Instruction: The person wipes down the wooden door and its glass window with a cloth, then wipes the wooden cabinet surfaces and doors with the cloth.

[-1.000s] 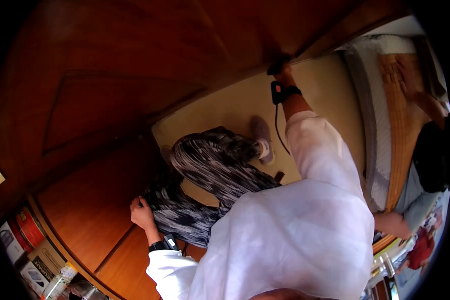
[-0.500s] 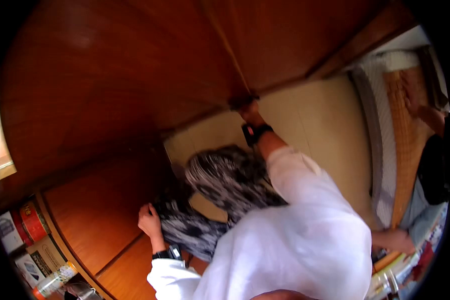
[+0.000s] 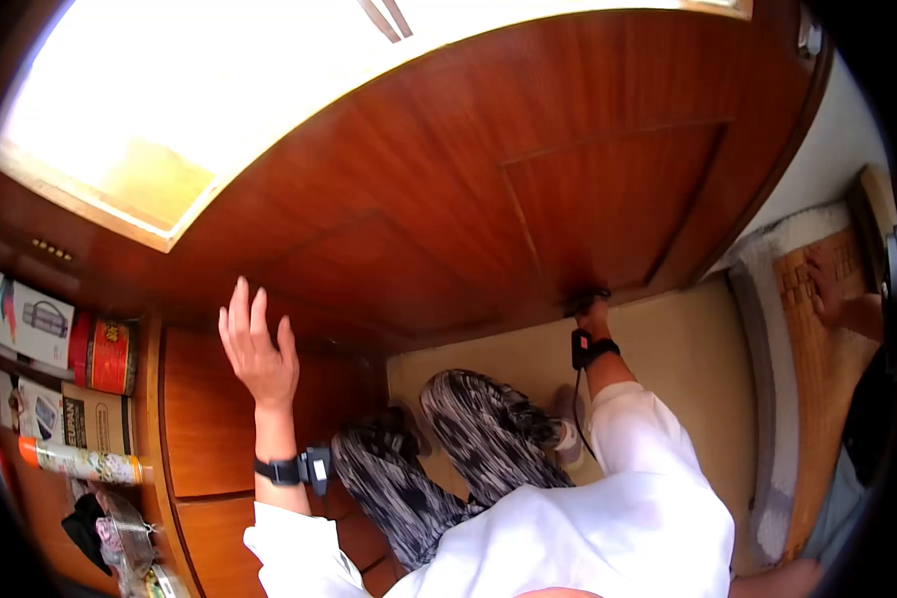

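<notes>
I use the wooden panel [image 3: 448, 189] as my landmark, the broad reddish-brown face with moulded rectangles that fills the upper middle of my view. My right hand [image 3: 593, 317] is down at its bottom edge, by the floor [image 3: 683, 334], with a small dark object [image 3: 586, 298] at the fingers, right against the foot of the panel. I cannot make out what that object is, nor how far those fingers are closed or whether they grip it. My left hand [image 3: 259, 349] is up in front of the panel's lower left part, fingers extended and spread, holding nothing; I cannot tell whether the fingertips touch the wood. Both wrists carry black straps with small devices, and a cable runs from the right one. My legs in patterned trousers [image 3: 488, 439] are bent just short of the panel. Left of the panel's foot are wooden drawers [image 3: 209, 424], and beyond them a shelf [image 3: 152, 399] with a white box [image 3: 30, 321], a red tin [image 3: 110, 357], a brown box [image 3: 98, 420] and a floral cylinder [image 3: 82, 461] lying on its side. Past the panel's right end, another person's hand [image 3: 824, 289] rests on a woven mat [image 3: 817, 399] over a mattress [image 3: 764, 329].
</notes>
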`<state>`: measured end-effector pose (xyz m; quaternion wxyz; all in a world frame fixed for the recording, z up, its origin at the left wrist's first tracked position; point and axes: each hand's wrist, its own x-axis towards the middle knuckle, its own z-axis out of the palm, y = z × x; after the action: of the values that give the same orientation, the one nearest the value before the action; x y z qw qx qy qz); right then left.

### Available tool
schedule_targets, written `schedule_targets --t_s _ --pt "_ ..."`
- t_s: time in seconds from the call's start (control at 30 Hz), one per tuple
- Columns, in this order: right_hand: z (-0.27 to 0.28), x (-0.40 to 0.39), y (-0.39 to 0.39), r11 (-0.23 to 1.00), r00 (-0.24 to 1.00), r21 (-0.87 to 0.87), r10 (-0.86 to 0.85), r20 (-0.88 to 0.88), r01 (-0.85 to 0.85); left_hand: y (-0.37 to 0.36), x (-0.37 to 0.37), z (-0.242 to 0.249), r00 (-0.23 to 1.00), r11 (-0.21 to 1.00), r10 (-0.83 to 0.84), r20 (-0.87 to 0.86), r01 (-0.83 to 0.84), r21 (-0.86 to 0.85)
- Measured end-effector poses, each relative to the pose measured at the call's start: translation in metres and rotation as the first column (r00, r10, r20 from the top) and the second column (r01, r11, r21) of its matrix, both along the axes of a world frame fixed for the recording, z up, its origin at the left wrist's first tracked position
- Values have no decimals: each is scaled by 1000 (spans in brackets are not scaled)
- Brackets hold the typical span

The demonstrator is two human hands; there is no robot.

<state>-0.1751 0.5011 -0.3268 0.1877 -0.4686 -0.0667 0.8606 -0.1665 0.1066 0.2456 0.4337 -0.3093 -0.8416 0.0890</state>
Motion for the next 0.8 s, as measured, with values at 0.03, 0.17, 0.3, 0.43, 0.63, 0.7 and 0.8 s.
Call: schedule_targets --t_s 0.03,0.17,0.3,0.43,0.63,0.7,0.8 --pt "-14 4 2 998 999 60 24 -33 -22 5 -12 10 999 1000 -18 -50 17 -23" --pt "68 32 -7 978 981 195 111 -156 -80 15 -62 46 985 999 -32 -171 31 -8" --pt "29 26 -11 963 938 271 103 -332 -10 75 -95 91 917 964 -265 -297 244 -104" --pt "58 -3 -21 992 989 30 -118 -89 121 156 -93 121 800 840 -499 -333 354 -411" --pt "46 -20 -7 971 964 -53 -237 -119 232 120 -115 134 887 837 -410 -213 274 -473" --pt "55 -8 -2 981 961 -56 -193 -200 185 108 -119 130 912 848 -363 -191 239 -472" --pt "46 -3 41 980 970 -91 -192 -152 179 113 -119 123 882 816 -433 -184 296 -496"
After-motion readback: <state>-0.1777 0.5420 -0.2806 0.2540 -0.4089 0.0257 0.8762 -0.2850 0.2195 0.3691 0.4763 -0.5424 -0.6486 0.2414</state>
